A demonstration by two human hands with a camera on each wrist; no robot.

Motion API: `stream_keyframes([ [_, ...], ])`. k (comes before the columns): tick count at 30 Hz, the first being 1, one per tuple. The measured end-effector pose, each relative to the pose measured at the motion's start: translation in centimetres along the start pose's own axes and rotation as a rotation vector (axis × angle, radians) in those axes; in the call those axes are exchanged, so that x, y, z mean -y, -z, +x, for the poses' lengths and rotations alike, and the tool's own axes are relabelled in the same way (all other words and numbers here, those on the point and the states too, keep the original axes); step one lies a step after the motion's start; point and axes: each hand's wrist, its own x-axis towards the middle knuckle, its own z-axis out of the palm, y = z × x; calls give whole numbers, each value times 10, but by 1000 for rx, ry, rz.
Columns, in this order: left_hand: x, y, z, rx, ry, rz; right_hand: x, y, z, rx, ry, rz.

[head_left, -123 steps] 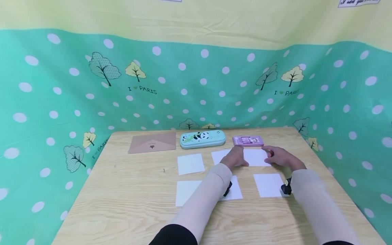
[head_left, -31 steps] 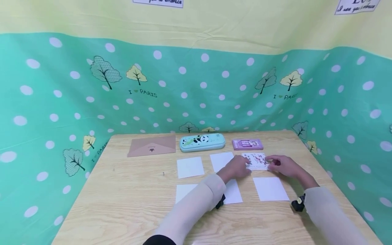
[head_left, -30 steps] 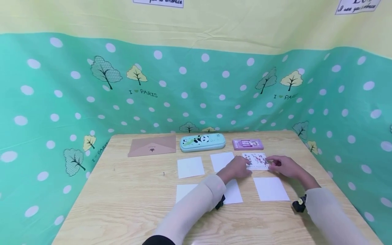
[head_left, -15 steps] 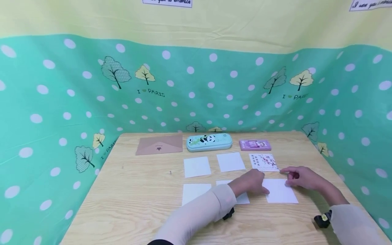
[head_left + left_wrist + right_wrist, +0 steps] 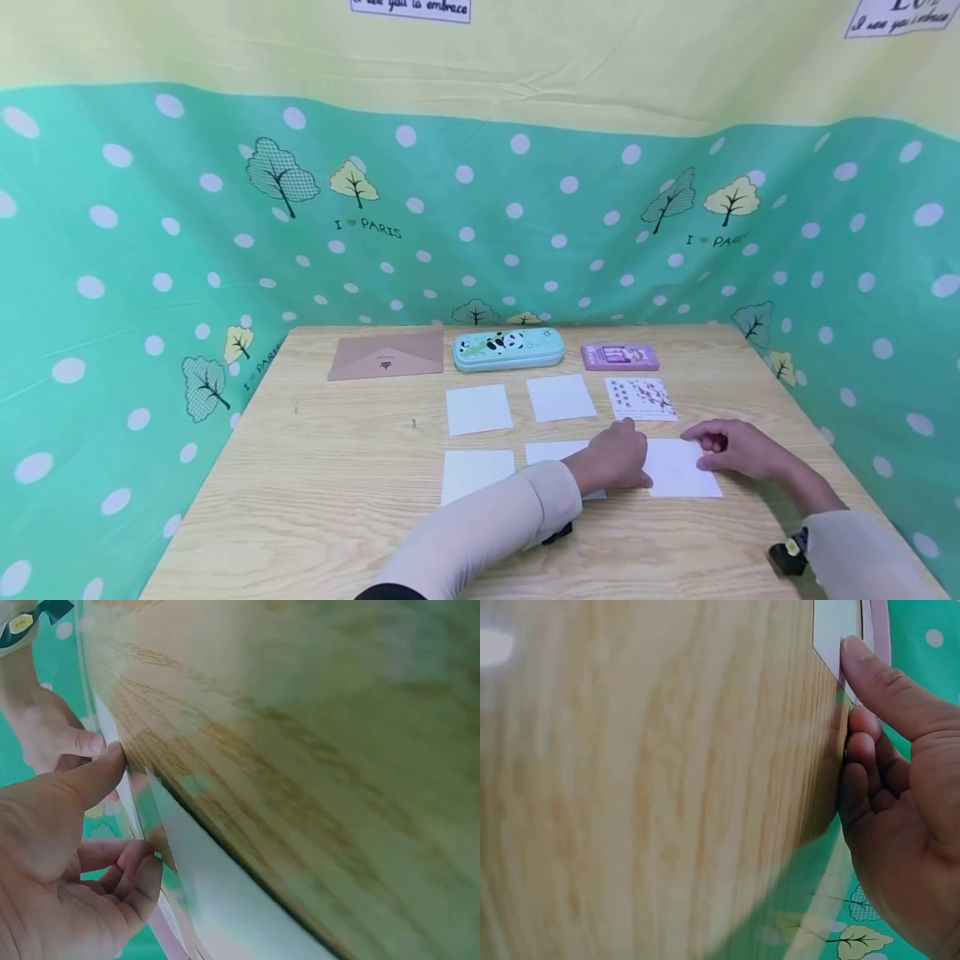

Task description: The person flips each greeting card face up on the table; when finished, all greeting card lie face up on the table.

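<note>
A white square card (image 5: 681, 471) lies flat at the front right of the tabletop, between my two hands. My left hand (image 5: 617, 454) is at its left edge, thumb tip touching near the front left corner, index finger reaching toward the far one. On the opposite side my right hand (image 5: 742, 450) touches the right edge with its thumb; the index fingertip is near the far right corner. In the right wrist view the thumb (image 5: 885, 682) lies on the card's border, the other fingers bent beside it. Behind this card lies a card with a red blossom print (image 5: 642, 398).
Two white cards lie left of the blossom card: one nearer (image 5: 561, 397), one farther left (image 5: 478, 410). In front, another white card (image 5: 477, 475) lies beside one partly hidden by my left arm. Along the back are a brown envelope (image 5: 390, 354), a panda pencil case (image 5: 510, 348) and a purple box (image 5: 619, 357).
The white card at the back right has been turned over, showing the blossom print. Both hands then left it and came toward me to the front right card; in the last half second they shifted slightly.
</note>
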Motion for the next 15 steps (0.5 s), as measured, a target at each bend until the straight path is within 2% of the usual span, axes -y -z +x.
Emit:
stream_keyframes([
  [6, 2, 1, 0, -5, 44, -102, 6, -2, 1, -2, -26, -5],
  [11, 3, -1, 1, -87, 58, -135, 10, -3, 2, -23, -100, 12],
  [15, 7, 2, 3, -144, 24, -170, 12, 0, 0, -39, -148, 67],
])
